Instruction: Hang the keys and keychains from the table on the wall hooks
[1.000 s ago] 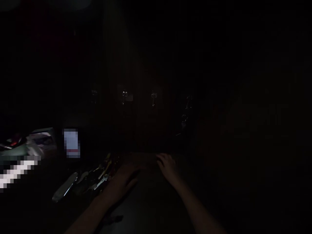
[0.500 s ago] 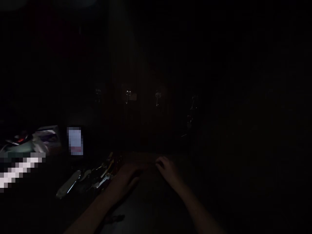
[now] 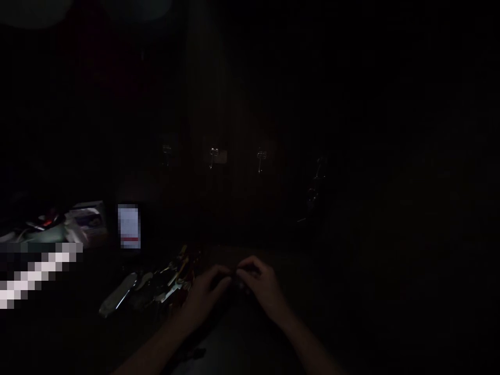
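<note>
The view is very dark. My left hand [image 3: 205, 291] hovers in the lower middle, its thumb and fingers drawn together in a pinch. Facing it, my right hand [image 3: 262, 284] is pinched too, its fingertips close to those of the left. Something small and dark seems to sit between the fingertips, but darkness hides what it is. Just left of my left hand lies a jumble of small shiny pieces [image 3: 172, 291], some yellow and red. Beside them rests a long, rounded object with a glossy edge [image 3: 119, 295].
A lit, blurred screen [image 3: 129, 226] stands behind the jumble. Farther left are a box with printed sides [image 3: 88, 221] and a bright slanted strip [image 3: 42, 273]. Metal hooks [image 3: 214, 156] hang in a row at the back. A dark object [image 3: 191, 355] lies near the front.
My right hand has moved left toward my left hand, and the fingertips are now almost together. My left hand's pinch has closed more. The whole view has shifted slightly.
</note>
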### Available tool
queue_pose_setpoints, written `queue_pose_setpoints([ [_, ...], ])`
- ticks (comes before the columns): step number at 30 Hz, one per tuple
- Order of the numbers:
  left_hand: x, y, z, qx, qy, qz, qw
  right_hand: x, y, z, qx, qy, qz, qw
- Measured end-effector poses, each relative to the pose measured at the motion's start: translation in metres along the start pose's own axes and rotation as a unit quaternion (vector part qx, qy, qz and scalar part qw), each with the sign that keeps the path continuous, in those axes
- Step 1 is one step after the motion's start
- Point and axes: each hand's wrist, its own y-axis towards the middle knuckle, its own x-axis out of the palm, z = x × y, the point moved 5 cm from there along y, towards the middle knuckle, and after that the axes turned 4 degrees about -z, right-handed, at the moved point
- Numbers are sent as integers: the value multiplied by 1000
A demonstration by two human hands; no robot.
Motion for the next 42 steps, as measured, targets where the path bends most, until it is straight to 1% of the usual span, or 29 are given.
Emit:
queue_pose_setpoints([
  [2, -2, 1, 2, -23, -26, 19, 999, -1, 1, 4, 19, 20, 3, 1000],
  [4, -5, 1, 3, -37, -51, 37, 997, -3, 1, 3, 9, 13, 14, 1000],
  [5, -6, 2, 3, -43, -63, 43, 996, -4, 0, 1, -9, -3, 22, 1000],
  [7, -7, 2, 1, -58, -90, 49, 993, -6, -2, -6, -72, -54, 38, 995],
  [10, -8, 4, -1, -77, -129, 41, 988, -3, -7, -18, -189, -141, 32, 971],
  [12, -7, 5, -2, -86, -154, 29, 984, 1, -11, -21, -244, -180, 10, 953],
  [15, -4, 4, -1, -101, -193, 9, 976, 3, -15, -23, -291, -214, 2, 933],
  [18, 0, 2, 1, -119, -236, -5, 965, 1, -18, -27, -324, -235, 21, 916],
  [21, 3, 1, 1, -126, -247, -18, 961, -2, -20, -33, -346, -237, 34, 907],
  [23, 3, 1, -1, -119, -246, -28, 962, -5, -20, -37, -344, -222, 38, 911],
  [25, 3, 2, 0, -95, -238, -42, 966, -7, -20, -38, -325, -210, 45, 921],
  [28, 3, 1, 4, -59, -198, -65, 976, -8, -18, -37, -261, -203, 60, 942],
  [30, 5, -1, 7, -50, -178, -78, 980, -8, -17, -35, -214, -191, 66, 956],
  [33, 9, -3, 8, -50, -159, -90, 982, -7, -15, -31, -140, -151, 72, 976],
  [36, 10, -2, 5, -62, -148, -81, 984, -7, -13, -29, -84, -108, 74, 988],
  [38, 9, -1, 4, -73, -153, -73, 983, -9, -12, -29, -64, -83, 77, 992],
  [42, 9, -1, 6, -91, -179, -92, 975, -20, -10, -31, -52, -30, 98, 993],
])
